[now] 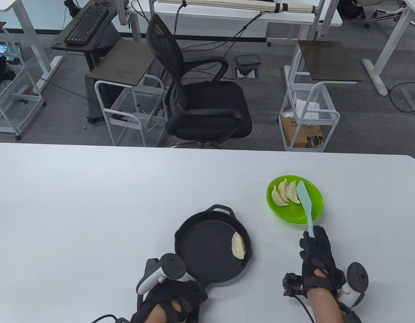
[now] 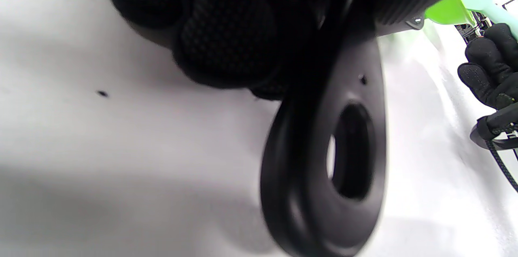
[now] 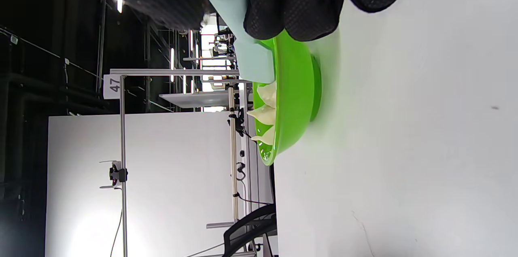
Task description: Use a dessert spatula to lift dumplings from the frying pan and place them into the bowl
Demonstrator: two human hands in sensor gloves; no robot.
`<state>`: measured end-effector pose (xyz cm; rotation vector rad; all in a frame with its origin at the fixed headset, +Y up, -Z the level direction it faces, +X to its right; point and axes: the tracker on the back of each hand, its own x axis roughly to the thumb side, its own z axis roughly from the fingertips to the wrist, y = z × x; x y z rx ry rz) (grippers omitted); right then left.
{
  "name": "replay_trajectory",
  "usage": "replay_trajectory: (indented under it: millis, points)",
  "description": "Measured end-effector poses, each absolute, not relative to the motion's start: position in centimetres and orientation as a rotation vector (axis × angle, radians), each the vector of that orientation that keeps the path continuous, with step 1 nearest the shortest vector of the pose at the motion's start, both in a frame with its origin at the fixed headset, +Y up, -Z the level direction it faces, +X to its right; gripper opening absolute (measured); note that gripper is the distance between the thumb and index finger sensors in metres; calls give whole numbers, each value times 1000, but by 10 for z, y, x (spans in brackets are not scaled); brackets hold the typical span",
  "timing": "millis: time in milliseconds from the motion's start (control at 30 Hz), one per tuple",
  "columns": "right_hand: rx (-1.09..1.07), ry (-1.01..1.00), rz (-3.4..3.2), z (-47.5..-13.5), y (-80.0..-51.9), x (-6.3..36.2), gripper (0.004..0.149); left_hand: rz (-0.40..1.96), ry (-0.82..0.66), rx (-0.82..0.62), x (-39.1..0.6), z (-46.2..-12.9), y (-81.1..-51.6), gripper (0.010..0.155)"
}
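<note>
One dumpling (image 1: pixel 238 246) left in the pan (image 1: pixel 207 250), lying by its right rim; three more dumplings (image 1: pixel 285 193) already in the green bowl (image 1: pixel 308 215), bunched in its far left part. Bowl on the white table (image 1: pixel 93 202), to the right of the pan and farther away, apart from it. Pale blue spatula (image 1: pixel 305 202) angled over the bowl, blade just beside the rightmost of the three dumplings, handle running back over the near rim into the right hand (image 1: pixel 316 259). Fingers of that hand curled round the handle, seen close in the right wrist view with the blade (image 3: pixel 253 58) above the bowl's edge (image 3: pixel 299 87). Left hand (image 1: pixel 174 299) at the near edge of the table, fingers wrapped round the pan's handle; in the left wrist view the handle's looped end (image 2: pixel 344 160) showing below the gloved fingers (image 2: pixel 226 34). Pan flat on the table, a small helper grip on its far side. Beyond the table, a black office chair (image 1: pixel 200 91) and white wire carts (image 1: pixel 308 114).
</note>
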<state>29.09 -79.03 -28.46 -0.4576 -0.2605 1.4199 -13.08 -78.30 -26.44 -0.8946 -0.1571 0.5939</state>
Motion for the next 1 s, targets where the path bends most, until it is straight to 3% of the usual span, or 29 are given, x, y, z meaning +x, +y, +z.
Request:
replay_trajectory:
  millis: [500, 1000]
  points:
    - [-401, -331, 1390, -282, -783, 288, 57, 594, -156, -894, -131, -264, -783, 64]
    - [-222, -365, 1502, -280, -758, 279, 53, 594, -156, -894, -131, -264, -783, 64]
